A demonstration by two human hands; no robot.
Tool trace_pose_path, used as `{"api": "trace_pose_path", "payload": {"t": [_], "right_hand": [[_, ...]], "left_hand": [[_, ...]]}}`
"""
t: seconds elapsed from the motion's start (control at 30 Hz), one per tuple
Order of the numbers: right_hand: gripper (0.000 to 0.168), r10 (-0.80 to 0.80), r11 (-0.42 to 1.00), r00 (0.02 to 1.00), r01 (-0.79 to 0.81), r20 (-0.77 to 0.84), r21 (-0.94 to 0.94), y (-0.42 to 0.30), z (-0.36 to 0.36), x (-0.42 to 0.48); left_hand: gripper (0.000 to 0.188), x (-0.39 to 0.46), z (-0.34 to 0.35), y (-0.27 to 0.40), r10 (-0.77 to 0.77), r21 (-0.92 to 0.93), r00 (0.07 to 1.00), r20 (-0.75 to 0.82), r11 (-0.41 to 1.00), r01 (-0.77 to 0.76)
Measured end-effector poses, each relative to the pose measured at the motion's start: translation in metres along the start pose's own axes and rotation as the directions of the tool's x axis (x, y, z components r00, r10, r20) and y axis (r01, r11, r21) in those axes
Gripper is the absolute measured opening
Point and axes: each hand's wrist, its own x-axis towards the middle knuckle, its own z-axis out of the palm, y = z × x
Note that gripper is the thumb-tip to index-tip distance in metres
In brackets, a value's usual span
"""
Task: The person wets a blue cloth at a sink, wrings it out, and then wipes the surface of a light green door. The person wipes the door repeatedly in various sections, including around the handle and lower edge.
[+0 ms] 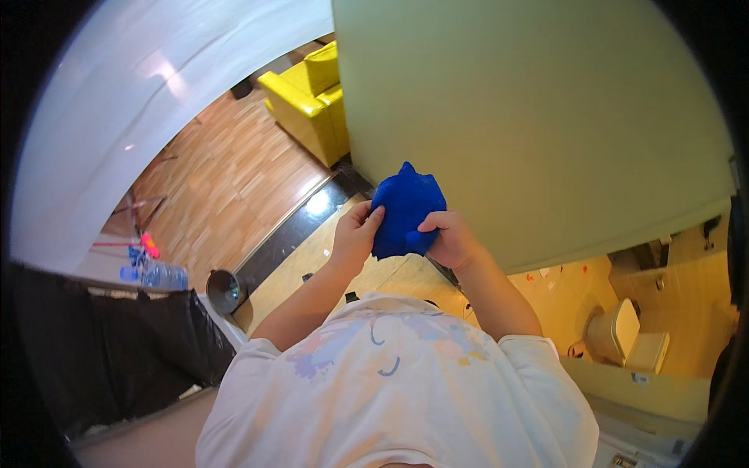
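Note:
A piece of blue cloth (pixel 406 205) is held up in front of my chest, its edges uneven and a small peak standing at the top. My left hand (pixel 357 234) pinches its left side, thumb lying on the near face. On the right, my right hand (pixel 447 237) grips the lower edge with the thumb across a fold. Fingers behind the cloth are hidden from view. Both forearms reach out from the short sleeves of a white printed T-shirt (pixel 404 386).
A pale wall panel (pixel 526 117) rises ahead and to the right. A yellow armchair (pixel 310 99) stands on the wood floor (pixel 240 158) beyond a dark threshold strip (pixel 292 222). To the left are a bin (pixel 225 291) and a large water bottle (pixel 167 276); a white chair (pixel 620 333) is at right.

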Motion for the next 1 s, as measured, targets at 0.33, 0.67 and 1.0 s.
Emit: {"api": "trace_pose_path", "payload": {"t": [0.33, 0.67, 1.0], "right_hand": [[0.063, -0.241, 0.921, 0.927, 0.312, -0.288, 0.233, -0.034, -0.001, -0.031], [0.036, -0.855, 0.461, 0.017, 0.48, -0.518, -0.746, -0.114, -0.117, -0.069], [0.068, -0.781, -0.459, 0.612, -0.696, -0.122, -0.552, -0.2, -0.136, -0.003]], "left_hand": [[0.024, 0.049, 0.024, 0.007, -0.153, 0.02, 0.97, 0.187, 0.988, 0.152], [0.024, 0.123, 0.092, -0.019, -0.265, 0.243, 0.851, 0.453, 0.955, 0.168], [0.015, 0.187, 0.165, -0.013, 0.075, 0.236, 0.882, 0.465, 0.95, -0.206]]}}
